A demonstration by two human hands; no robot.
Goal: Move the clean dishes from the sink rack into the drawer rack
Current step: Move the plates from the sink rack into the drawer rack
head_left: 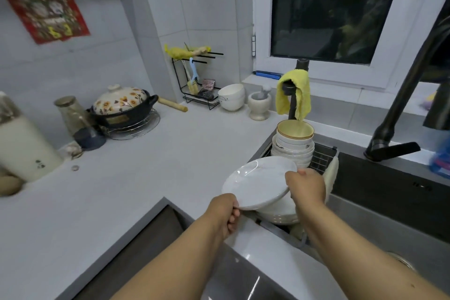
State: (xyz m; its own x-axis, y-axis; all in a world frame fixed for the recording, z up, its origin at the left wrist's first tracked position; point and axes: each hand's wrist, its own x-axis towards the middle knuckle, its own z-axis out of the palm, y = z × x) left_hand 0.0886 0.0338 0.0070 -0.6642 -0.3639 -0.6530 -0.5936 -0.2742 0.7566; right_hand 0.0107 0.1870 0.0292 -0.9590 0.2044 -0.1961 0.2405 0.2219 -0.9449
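Note:
A white plate (258, 181) hangs tilted just above the sink rack (322, 157). My left hand (225, 214) pinches its near rim, and my right hand (305, 186) grips its right edge. Under the plate lie more white plates (280, 212) stacked in the rack. Behind them stands a tall stack of white bowls (293, 147), the top one yellow inside. The open drawer (146, 246) shows at the bottom left, its inside dark and the rack in it hidden.
A black faucet (399, 114) arches over the sink (389, 202) on the right. A yellow cloth (294, 95) hangs on a black post. On the counter (158, 165) stand a flowered pot (121, 107), white bowls (231, 97), a mortar (259, 103) and a utensil rack (197, 83).

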